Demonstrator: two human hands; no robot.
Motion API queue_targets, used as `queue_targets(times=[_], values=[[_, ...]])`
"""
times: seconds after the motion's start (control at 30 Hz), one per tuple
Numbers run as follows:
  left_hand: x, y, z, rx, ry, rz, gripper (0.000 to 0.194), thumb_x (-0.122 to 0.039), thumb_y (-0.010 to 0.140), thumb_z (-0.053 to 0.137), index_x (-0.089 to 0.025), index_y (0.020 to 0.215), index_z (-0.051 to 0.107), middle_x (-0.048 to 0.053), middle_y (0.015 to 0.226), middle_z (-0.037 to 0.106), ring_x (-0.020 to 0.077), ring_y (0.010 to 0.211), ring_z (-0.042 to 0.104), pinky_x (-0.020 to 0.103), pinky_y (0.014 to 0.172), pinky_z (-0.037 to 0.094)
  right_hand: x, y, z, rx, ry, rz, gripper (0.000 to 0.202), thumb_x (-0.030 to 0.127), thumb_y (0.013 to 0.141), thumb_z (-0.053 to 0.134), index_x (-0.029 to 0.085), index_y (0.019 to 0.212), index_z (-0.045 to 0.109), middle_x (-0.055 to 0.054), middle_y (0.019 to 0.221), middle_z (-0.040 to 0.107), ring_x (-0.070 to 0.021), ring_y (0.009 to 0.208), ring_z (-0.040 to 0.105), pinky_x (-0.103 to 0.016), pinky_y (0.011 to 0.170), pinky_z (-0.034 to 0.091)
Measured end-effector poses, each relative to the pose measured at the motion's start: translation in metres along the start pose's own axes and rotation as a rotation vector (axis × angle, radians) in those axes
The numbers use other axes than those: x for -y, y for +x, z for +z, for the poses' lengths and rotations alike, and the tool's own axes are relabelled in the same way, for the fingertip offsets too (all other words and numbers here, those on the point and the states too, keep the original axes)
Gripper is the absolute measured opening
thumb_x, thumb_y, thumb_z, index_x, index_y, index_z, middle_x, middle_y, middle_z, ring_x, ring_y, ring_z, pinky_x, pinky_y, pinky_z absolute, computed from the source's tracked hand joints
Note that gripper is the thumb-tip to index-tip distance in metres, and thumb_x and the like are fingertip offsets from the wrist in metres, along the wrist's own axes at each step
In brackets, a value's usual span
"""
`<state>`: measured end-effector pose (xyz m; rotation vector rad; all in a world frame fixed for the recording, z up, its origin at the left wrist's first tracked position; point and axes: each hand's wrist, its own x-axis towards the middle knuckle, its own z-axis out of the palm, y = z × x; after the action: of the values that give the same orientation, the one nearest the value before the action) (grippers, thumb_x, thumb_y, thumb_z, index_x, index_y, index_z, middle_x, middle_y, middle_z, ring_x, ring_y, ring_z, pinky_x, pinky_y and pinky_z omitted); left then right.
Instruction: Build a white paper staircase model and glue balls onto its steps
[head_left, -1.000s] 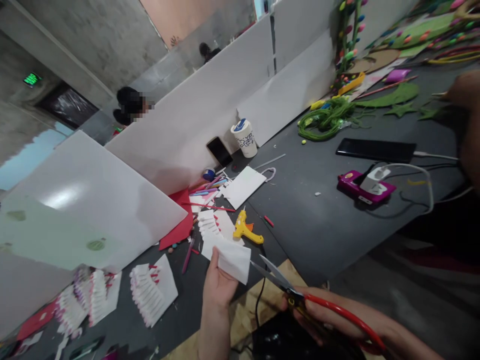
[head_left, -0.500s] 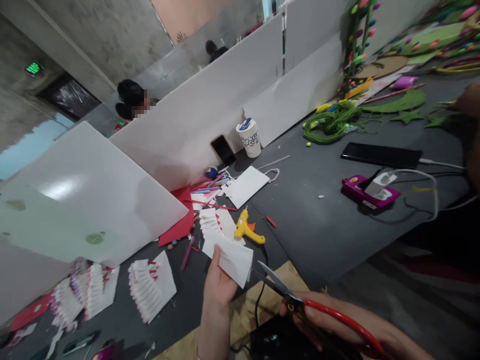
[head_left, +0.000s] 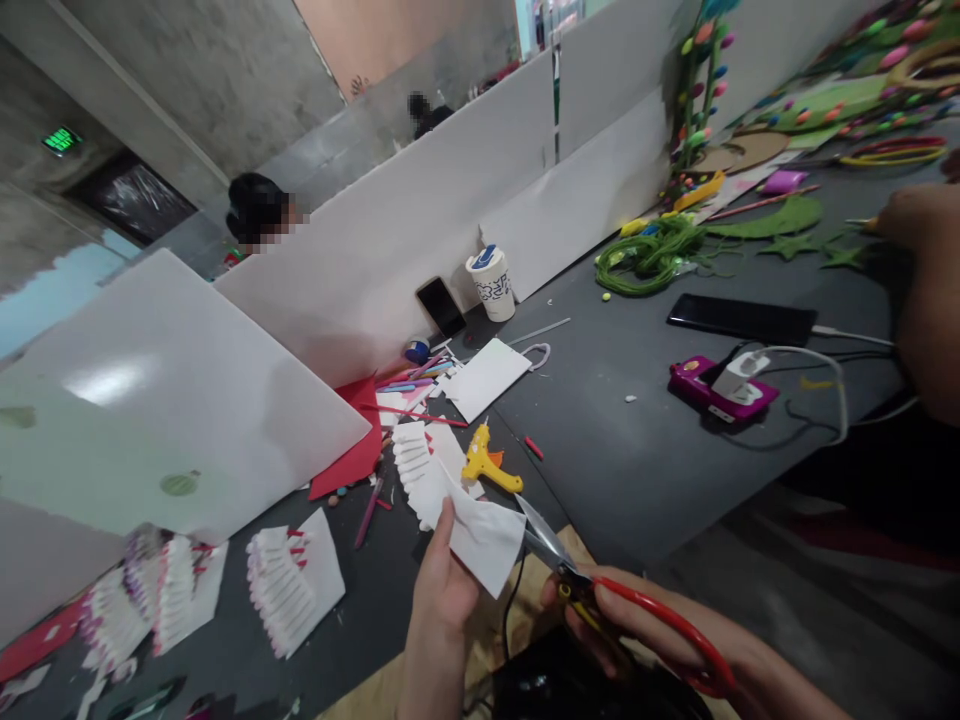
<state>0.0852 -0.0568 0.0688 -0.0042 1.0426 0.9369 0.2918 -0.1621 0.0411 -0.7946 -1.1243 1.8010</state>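
A sheet of white paper [head_left: 487, 540] is held by my left hand [head_left: 448, 585], thumb on top and fingers underneath. My right hand [head_left: 637, 620] grips red-handled scissors [head_left: 559, 555], their blades parted at the paper's right edge. Just beyond the paper lies a yellow glue gun [head_left: 486, 460]. A white pleated paper piece [head_left: 411, 455] with red bits sits to the left of the glue gun, partly covered by the held sheet. Another pleated paper piece [head_left: 283, 580] on a white card rests farther left on the dark table.
White boards [head_left: 420, 210] wall off the table's back. A paper cup [head_left: 491, 285] and a phone [head_left: 441, 307] stand against them. To the right are a purple power strip [head_left: 724, 388], a black phone [head_left: 739, 318], green cord [head_left: 649, 258] and another person's hand [head_left: 926, 260].
The held paper has moved slightly right and tilted. The scissor blades have drawn closer together at its edge. Another person's hand shows more at right. The view has shifted slightly.
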Motion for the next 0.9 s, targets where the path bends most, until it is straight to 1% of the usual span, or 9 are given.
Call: queue_targets(times=[0.1,0.17,0.27,0.37,0.47,0.6,0.73,0.83,0.9], values=[[0.000,-0.004,0.001,0.037,0.010,0.025,0.040,-0.028,0.096,0.053,-0.016,0.134,0.056,0.009,0.099,0.078,0.0219,0.095,0.073,0.037,0.104,0.048,-0.002,-0.001,0.002,0.042,0.063,0.053,0.058,0.072,0.089,0.039,0.022,0.096,0.068,-0.002,0.074,0.058,-0.0146,0.060,0.053,-0.030,0.061,0.049],[0.002,-0.009,0.001,0.064,0.066,0.083,0.045,-0.028,0.094,0.057,-0.020,0.137,0.053,0.008,0.105,0.077,0.0218,0.102,0.071,0.036,0.105,0.047,-0.007,-0.001,0.003,0.038,0.106,0.066,0.060,0.074,0.088,0.040,0.023,0.105,0.066,-0.002,0.078,0.058,-0.0141,0.060,0.052,-0.029,0.059,0.046],[0.010,-0.016,-0.001,0.111,0.213,0.210,0.061,-0.019,0.082,0.071,-0.025,0.139,0.050,0.007,0.114,0.074,0.0231,0.110,0.068,0.035,0.105,0.047,-0.016,-0.001,0.003,0.078,0.183,0.046,0.060,0.073,0.088,0.041,0.024,0.114,0.062,-0.001,0.081,0.056,-0.0130,0.060,0.051,-0.029,0.060,0.044],[0.018,-0.021,-0.001,0.139,0.368,0.257,0.073,-0.015,0.068,0.083,-0.021,0.135,0.054,0.010,0.110,0.075,0.0277,0.108,0.068,0.037,0.102,0.049,-0.019,-0.001,0.003,0.089,0.218,0.035,0.055,0.069,0.091,0.041,0.024,0.117,0.061,-0.001,0.082,0.056,-0.0125,0.062,0.052,-0.028,0.063,0.044],[0.016,-0.021,0.000,0.146,0.466,0.293,0.069,-0.017,0.062,0.087,-0.015,0.126,0.060,0.011,0.102,0.077,0.0296,0.103,0.070,0.038,0.097,0.052,-0.020,-0.002,0.003,0.086,0.277,0.049,0.054,0.068,0.090,0.045,0.024,0.116,0.062,-0.003,0.088,0.062,-0.0150,0.071,0.058,-0.029,0.068,0.047],[0.002,-0.017,-0.002,0.165,0.545,0.328,0.058,-0.019,0.058,0.089,-0.012,0.111,0.067,0.012,0.094,0.077,0.0295,0.096,0.071,0.037,0.089,0.055,-0.028,-0.005,0.002,0.150,0.420,0.062,0.061,0.070,0.090,0.041,0.022,0.124,0.059,-0.010,0.101,0.067,-0.0199,0.086,0.064,-0.035,0.081,0.048],[-0.007,-0.016,-0.005,0.198,0.608,0.300,0.046,-0.022,0.057,0.089,-0.010,0.097,0.070,0.013,0.092,0.077,0.0298,0.091,0.072,0.039,0.087,0.055,-0.032,-0.005,0.004,0.153,0.425,0.087,0.061,0.071,0.088,0.045,0.022,0.123,0.060,-0.008,0.097,0.065,-0.0165,0.076,0.062,-0.030,0.071,0.048],[-0.009,-0.017,-0.004,0.195,0.635,0.307,0.045,-0.023,0.057,0.090,-0.011,0.096,0.070,0.013,0.091,0.077,0.0297,0.092,0.072,0.040,0.088,0.055,-0.026,-0.005,0.007,0.087,0.351,0.097,0.061,0.072,0.088,0.044,0.022,0.117,0.063,-0.004,0.090,0.061,-0.0136,0.065,0.056,-0.028,0.063,0.046],[-0.010,-0.017,-0.003,0.197,0.640,0.316,0.047,-0.023,0.055,0.090,-0.011,0.096,0.070,0.013,0.091,0.077,0.0300,0.092,0.072,0.041,0.088,0.055,-0.022,-0.006,0.009,0.016,0.263,0.082,0.060,0.071,0.088,0.043,0.021,0.114,0.064,-0.003,0.083,0.060,-0.0133,0.059,0.053,-0.028,0.058,0.044]])
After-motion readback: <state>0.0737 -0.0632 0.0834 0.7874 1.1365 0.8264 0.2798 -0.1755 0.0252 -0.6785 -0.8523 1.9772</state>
